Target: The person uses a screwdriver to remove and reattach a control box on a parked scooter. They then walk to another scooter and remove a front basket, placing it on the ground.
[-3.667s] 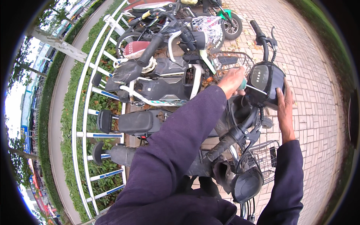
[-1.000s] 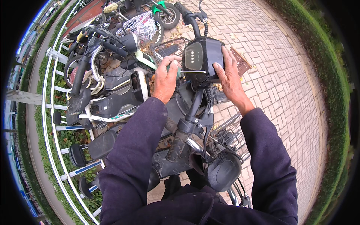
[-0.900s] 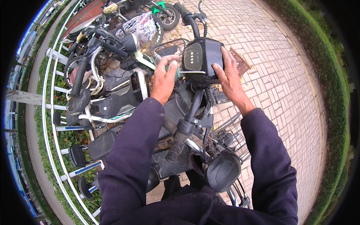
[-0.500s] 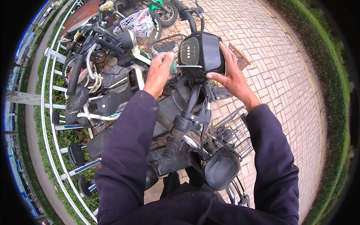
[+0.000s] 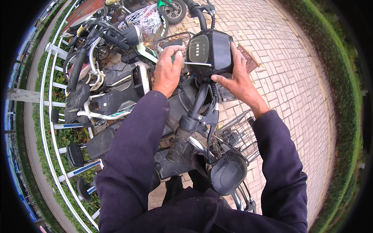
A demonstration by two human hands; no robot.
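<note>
Near the top middle, a black dashboard housing point(image 5: 217, 52) with a small display sits on the scooter's handlebar point(image 5: 200, 97). My left hand point(image 5: 168, 72) is closed around a screwdriver at the housing's left, its handle mostly hidden by my fingers. The screwdriver's metal shaft point(image 5: 198, 64) reaches across the housing's lower front. My right hand point(image 5: 239, 83) grips the housing's right side, fingers along the edge and thumb at the bottom corner. A black mirror point(image 5: 229, 173) and a wire basket point(image 5: 241, 138) are below my hands.
Several parked scooters and bikes point(image 5: 108, 101) crowd the left, against a white railing point(image 5: 48, 116) with green planting beyond. A brick pavement point(image 5: 299, 108) runs along the right, bordered by a hedge point(image 5: 345, 116). A wheel with green trim point(image 5: 175, 11) is at the top.
Since the oldest frame, the view has swung and the housing appears farther left. In the last second my right thumb slid down to the housing's bottom corner; the screwdriver stayed at its lower front.
</note>
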